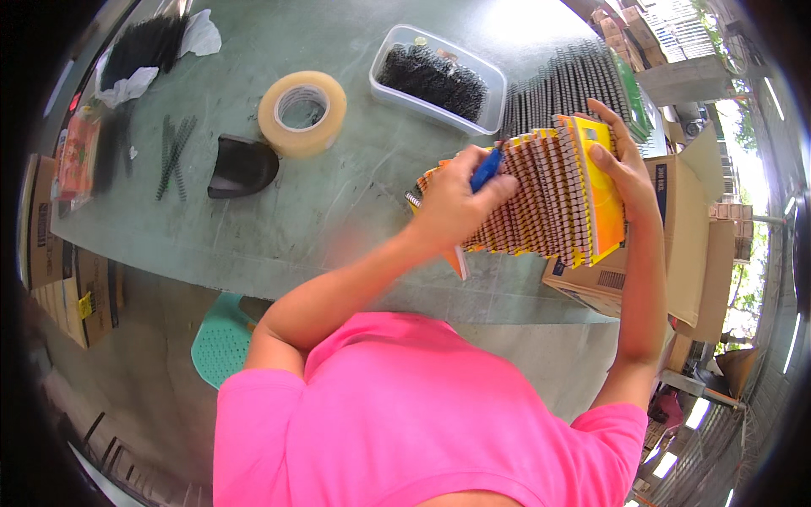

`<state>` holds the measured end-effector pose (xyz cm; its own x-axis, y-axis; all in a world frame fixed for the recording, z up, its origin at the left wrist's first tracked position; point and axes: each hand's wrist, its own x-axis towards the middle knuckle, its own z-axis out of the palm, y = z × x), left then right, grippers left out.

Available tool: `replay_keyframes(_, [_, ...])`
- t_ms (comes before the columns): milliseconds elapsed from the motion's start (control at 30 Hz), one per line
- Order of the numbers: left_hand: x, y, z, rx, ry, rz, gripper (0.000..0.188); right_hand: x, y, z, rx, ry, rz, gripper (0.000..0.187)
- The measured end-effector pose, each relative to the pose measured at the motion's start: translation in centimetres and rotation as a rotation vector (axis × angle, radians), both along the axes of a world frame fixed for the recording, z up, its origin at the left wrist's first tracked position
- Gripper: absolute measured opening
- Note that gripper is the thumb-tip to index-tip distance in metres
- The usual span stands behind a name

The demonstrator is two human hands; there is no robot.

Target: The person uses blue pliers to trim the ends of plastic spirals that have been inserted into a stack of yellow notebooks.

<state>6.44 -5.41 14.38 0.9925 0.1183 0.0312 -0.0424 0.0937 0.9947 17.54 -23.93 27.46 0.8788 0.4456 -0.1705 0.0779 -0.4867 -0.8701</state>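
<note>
A row of spiral-bound notebooks (541, 190) with yellow and orange covers stands on edge near the table's right side, their coil bindings facing up. My right hand (627, 173) is closed around the right end of this row, its thumb on the yellow cover of the last notebook. In my left hand (452, 198) is a small blue-handled tool (486, 170), held over the left part of the row. Its tip is small, so I cannot tell its exact kind. The fingers of that hand are closed on the handle, and they hide the notebooks beneath.
Behind the notebooks lie a clear plastic tub (390, 91) of black coils and a stack of coil-bound books (583, 80). Further left are a tape roll (270, 114), a black curved plastic piece (241, 167) and loose black coils (175, 156). An open cardboard box (680, 245) stands right.
</note>
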Motion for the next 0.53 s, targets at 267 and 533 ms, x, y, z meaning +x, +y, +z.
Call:
replay_keyframes(267, [-4.7, 6.8, -7.7, 0.511, 0.325, -0.144, 0.041, -9.2, -2.7, 3.7, -0.153, -0.510, -0.328, 0.046])
replay_keyframes(533, [-10.0, 4.8, -9.1, 0.625, 0.471, -0.135, 0.050, -20.1, 2.0, -20.1, -0.198, 0.408, 0.155, 0.049])
